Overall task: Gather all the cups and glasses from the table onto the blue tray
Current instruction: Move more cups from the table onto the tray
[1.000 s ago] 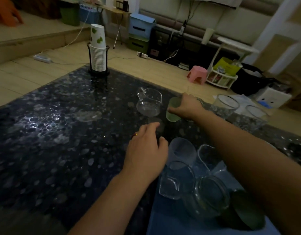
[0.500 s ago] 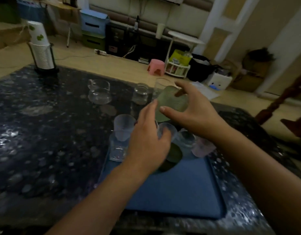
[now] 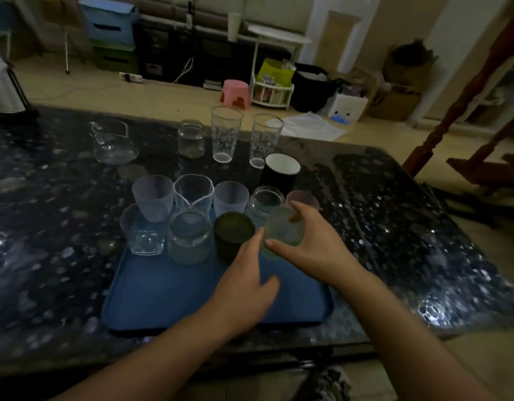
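The blue tray (image 3: 169,293) lies on the dark speckled table, with several cups and glasses crowded along its far edge. My right hand (image 3: 316,250) grips a pale green frosted cup (image 3: 281,230) low over the tray's right far part, next to a dark green cup (image 3: 232,235). Over the tray's middle my left hand (image 3: 244,290) hovers open, fingers pointing at the green cup and holding nothing. Off the tray stand a glass pitcher (image 3: 112,143), a small jar (image 3: 191,138), two tall clear glasses (image 3: 225,134) (image 3: 264,140) and a black mug (image 3: 280,172).
A stack of paper cups in a holder (image 3: 2,85) stands at the table's far left corner. Past the table are a pink stool (image 3: 235,92), a white rack (image 3: 271,91) and boxes on the floor. A wooden post (image 3: 464,91) rises at the right.
My right hand picked the pale green cup off the table and carried it back to the tray's far right, lowering it there. My left hand drew back over the tray. The view shifted right.
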